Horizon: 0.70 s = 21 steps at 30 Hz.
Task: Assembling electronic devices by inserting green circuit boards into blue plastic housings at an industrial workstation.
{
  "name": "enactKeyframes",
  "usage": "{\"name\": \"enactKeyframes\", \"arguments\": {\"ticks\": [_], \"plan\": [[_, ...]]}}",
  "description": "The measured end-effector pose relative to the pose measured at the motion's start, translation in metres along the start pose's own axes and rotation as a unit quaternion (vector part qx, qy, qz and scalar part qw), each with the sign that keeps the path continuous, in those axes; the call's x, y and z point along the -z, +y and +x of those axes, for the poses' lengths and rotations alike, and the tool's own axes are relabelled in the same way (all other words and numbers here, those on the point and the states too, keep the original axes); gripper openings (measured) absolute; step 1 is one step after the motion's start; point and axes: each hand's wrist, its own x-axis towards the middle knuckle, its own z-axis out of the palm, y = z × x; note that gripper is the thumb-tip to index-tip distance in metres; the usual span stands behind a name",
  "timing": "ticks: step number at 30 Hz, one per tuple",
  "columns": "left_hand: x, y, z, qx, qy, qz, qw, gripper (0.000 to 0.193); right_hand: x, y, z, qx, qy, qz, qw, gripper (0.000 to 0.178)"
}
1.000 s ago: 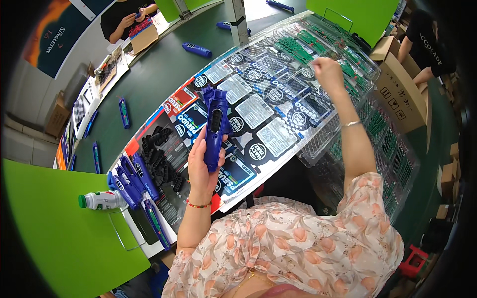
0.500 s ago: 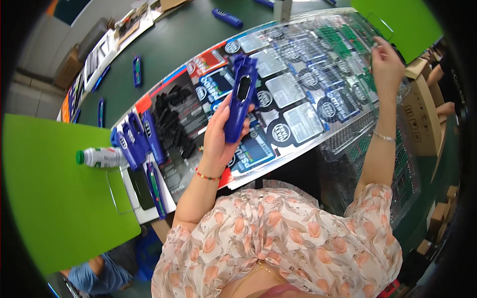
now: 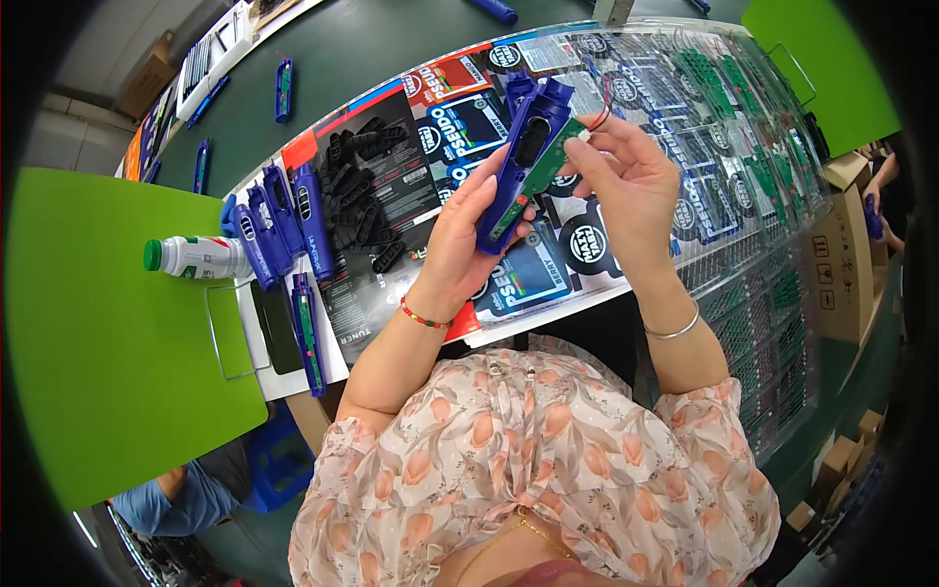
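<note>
My left hand (image 3: 464, 227) is closed around a blue plastic housing (image 3: 511, 186), a long half shell with an oval opening, tilted up over the printed sheets. Between thumb and fingers, my right hand (image 3: 626, 176) pinches the upper end of a narrow green circuit board (image 3: 548, 168) with thin wires (image 3: 601, 106). The board's lower end lies along the inside of the housing; how firmly it sits there I cannot tell. To the left of my hands is a pile of black plastic pieces (image 3: 364, 186). Several blue housings (image 3: 266, 230) lie beyond that pile.
Clear plastic trays (image 3: 724, 127) of green boards cover the right side. A white bottle with a green cap (image 3: 201, 257) lies by the left green panel (image 3: 108, 323). Another green panel (image 3: 822, 73) stands at the right, above a cardboard box (image 3: 839, 264). Another person's hand (image 3: 885, 235) is at far right.
My right hand has come from the trays at the right to the housing, bringing a green board with wires. The left hand still holds the housing, now with the board against it.
</note>
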Motion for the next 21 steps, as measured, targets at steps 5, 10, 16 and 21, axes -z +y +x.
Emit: {"name": "enactKeyframes", "arguments": {"ticks": [5,10,16,21], "plan": [[0.002,0.003,0.0,-0.001,-0.014,-0.001,1.0,0.047,-0.004,0.007,0.001,-0.003,-0.008,-0.014,1.0,0.026],[0.006,0.003,0.0,-0.004,0.005,0.002,1.0,0.046,0.001,0.01,0.009,-0.04,-0.034,-0.007,0.999,0.025],[0.01,0.004,0.001,-0.004,-0.023,-0.008,1.0,0.052,0.003,0.015,0.017,-0.067,-0.036,0.001,0.997,0.024],[0.01,0.003,0.001,-0.013,-0.015,0.008,1.0,0.052,0.002,0.013,0.016,-0.073,-0.033,-0.013,0.997,0.023]]}}
